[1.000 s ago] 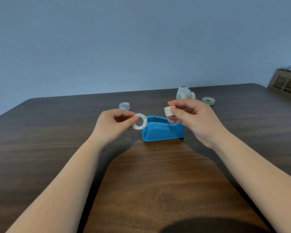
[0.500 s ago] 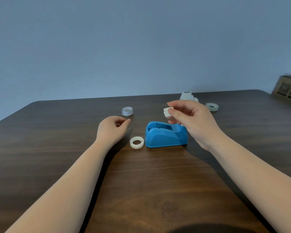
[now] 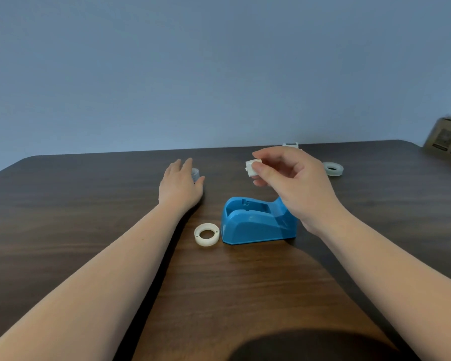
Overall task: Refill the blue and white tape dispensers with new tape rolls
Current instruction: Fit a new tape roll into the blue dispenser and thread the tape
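White and hollow, the spent core ring (image 3: 206, 234) now lies on the table (image 3: 89, 230) touching the blue dispenser (image 3: 258, 222) at its 9 o'clock. I let it go a moment ago, so the cradle is free for a fresh roll. My left hand (image 3: 181, 185) has stretched to 11 o'clock, palm down, fingers spread over the new tape roll (image 3: 195, 173), not yet gripping. My right hand (image 3: 292, 183) still pinches the white spindle (image 3: 251, 168) above the dispenser.
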`<state>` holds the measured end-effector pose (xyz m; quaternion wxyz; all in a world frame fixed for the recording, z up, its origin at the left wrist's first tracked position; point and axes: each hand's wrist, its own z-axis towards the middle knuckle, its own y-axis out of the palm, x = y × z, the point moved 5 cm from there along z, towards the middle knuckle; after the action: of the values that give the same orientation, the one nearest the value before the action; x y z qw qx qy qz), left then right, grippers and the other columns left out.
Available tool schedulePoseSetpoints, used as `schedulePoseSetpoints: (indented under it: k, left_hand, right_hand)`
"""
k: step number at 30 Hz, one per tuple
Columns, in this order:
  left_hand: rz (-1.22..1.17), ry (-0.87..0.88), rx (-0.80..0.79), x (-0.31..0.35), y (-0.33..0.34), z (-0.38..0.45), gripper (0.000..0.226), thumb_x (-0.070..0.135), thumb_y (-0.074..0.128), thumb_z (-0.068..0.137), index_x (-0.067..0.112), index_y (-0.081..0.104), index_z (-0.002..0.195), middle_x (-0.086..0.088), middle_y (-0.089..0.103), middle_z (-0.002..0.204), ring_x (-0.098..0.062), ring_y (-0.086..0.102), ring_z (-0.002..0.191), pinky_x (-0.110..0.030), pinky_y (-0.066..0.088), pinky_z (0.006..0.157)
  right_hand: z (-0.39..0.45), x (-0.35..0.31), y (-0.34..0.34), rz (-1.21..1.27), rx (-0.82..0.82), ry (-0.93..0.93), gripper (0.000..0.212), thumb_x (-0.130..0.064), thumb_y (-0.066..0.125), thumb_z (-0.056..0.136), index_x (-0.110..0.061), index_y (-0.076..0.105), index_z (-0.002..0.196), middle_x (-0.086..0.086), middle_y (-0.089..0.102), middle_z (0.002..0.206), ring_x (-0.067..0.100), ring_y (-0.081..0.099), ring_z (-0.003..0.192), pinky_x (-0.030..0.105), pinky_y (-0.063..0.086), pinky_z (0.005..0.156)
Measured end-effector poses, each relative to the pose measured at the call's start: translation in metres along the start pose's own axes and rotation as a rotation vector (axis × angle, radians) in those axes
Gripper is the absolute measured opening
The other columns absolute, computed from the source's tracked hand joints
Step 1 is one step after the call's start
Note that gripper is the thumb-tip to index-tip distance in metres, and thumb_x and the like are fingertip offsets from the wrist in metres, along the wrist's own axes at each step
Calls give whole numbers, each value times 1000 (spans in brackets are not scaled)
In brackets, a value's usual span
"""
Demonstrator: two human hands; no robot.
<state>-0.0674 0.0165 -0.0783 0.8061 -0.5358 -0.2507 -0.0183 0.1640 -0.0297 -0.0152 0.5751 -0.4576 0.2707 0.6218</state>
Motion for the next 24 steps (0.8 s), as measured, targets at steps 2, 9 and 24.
schedulePoseSetpoints:
  k: [2, 9, 24]
  left_hand:
    - [29, -49, 4, -5, 1, 8, 57, 37, 51, 92, 11, 35, 141, -13, 40, 147, -32, 32, 138, -46, 31, 108]
    - [-101, -186, 13, -14, 1, 14, 61, 37, 57, 88, 12, 36, 140, -12, 54, 136, -34, 47, 127, -42, 37, 102]
    - [-508, 65, 170, 35, -49, -53, 49, 33, 79, 74, 19, 58, 117, 11, 60, 104, -6, 57, 95, -19, 45, 80]
  right_hand:
    - [1, 3, -2, -5, -1, 0, 17, -20, 65, 86, -34, 64, 96, -14, 68, 94, 2, 69, 84, 7, 51, 64]
    - [2, 6, -6, 10, 6, -17, 18, -19, 65, 86, -34, 64, 96, -17, 67, 92, 0, 68, 85, 7, 52, 65]
    - [-5, 1, -9, -89, 9, -27, 18, -25, 65, 86, -34, 61, 101, -17, 63, 95, 8, 64, 90, 8, 52, 65]
